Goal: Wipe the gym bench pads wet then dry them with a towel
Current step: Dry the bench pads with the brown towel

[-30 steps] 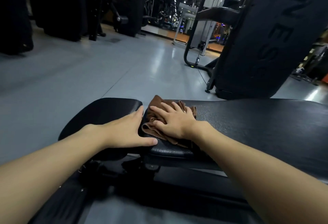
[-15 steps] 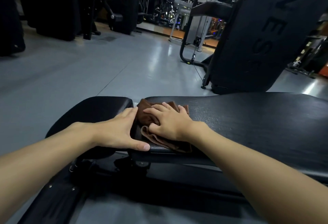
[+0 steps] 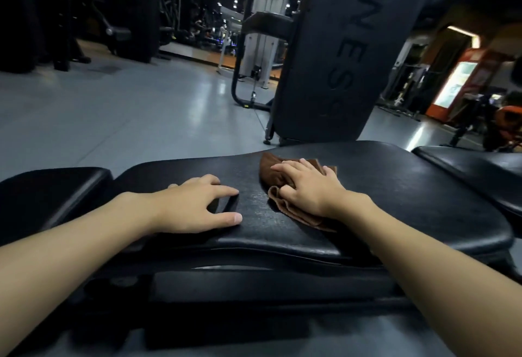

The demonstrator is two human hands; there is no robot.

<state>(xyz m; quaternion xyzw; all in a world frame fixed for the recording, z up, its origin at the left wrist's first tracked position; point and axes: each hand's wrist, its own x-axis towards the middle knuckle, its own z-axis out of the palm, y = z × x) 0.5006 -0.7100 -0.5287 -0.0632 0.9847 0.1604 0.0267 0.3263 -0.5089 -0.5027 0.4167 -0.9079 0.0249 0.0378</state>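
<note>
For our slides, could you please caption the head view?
Right hand presses a brown towel onto the black bench pad; left hand rests on the pad beside it.

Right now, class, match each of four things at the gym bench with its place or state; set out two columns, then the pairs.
1 left hand
2 right hand
3 brown towel
4 lettered black panel

A stands upright, farther off
B lies under a hand
C rests on the bare bench pad
D presses the towel

Pairs: 1-C, 2-D, 3-B, 4-A
</note>
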